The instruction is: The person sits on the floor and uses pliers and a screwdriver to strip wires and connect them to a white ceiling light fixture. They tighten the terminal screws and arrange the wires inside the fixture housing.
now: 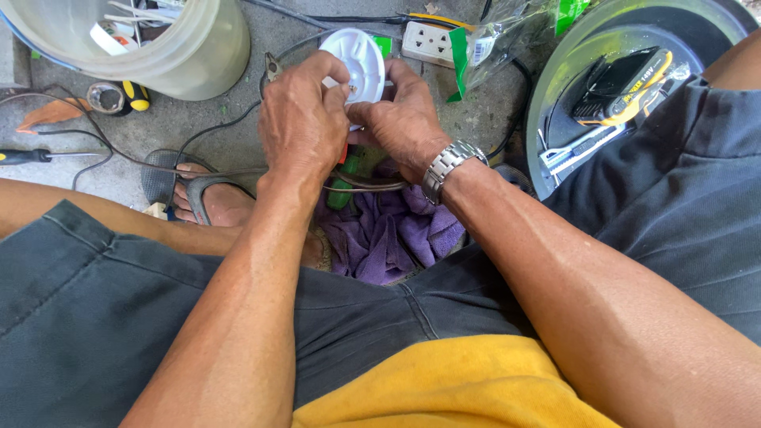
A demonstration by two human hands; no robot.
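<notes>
Both my hands meet over a round white plastic fixture held above the concrete floor. My left hand grips its left side, fingers curled over the rim. My right hand, with a metal watch on the wrist, pinches the fixture's lower right edge. Something red and green, perhaps tool handles, shows just below the hands. A thin cable loops under them. A purple cloth lies between my knees.
A pale plastic bucket with tools stands at the top left. A white power strip lies at the top. A green round tub at right holds a yellow-black battery pack. A screwdriver lies at left. My sandalled foot rests nearby.
</notes>
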